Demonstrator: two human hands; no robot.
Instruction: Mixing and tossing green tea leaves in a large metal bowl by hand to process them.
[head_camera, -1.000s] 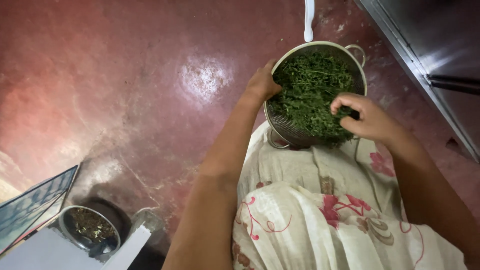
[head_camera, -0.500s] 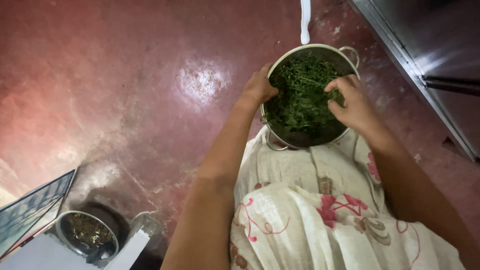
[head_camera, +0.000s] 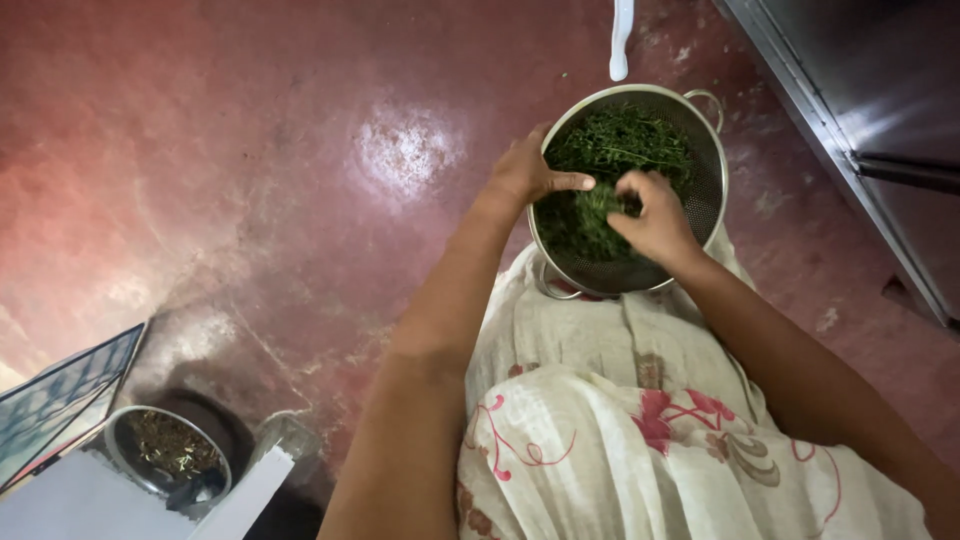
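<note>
A steel colander (head_camera: 706, 190) full of green leafy herbs (head_camera: 625, 145) rests on my lap, over a cream cloth with red flowers (head_camera: 640, 420). My left hand (head_camera: 525, 175) grips the colander's left rim, thumb pointing in over the greens. Inside the colander, my right hand (head_camera: 650, 215) is closed around a clump of the greens near the middle.
Red polished floor (head_camera: 250, 150) spreads to the left. A small steel bowl (head_camera: 165, 455) with plant scraps sits at lower left beside white paper (head_camera: 90, 500) and a glass jar (head_camera: 285, 435). A white handle (head_camera: 620, 35) lies above the colander. A metal cabinet (head_camera: 860, 110) stands at right.
My right hand moved from the colander's right side into its middle and closed on a clump of greens. The view shifted slightly, so the colander sits lower.
</note>
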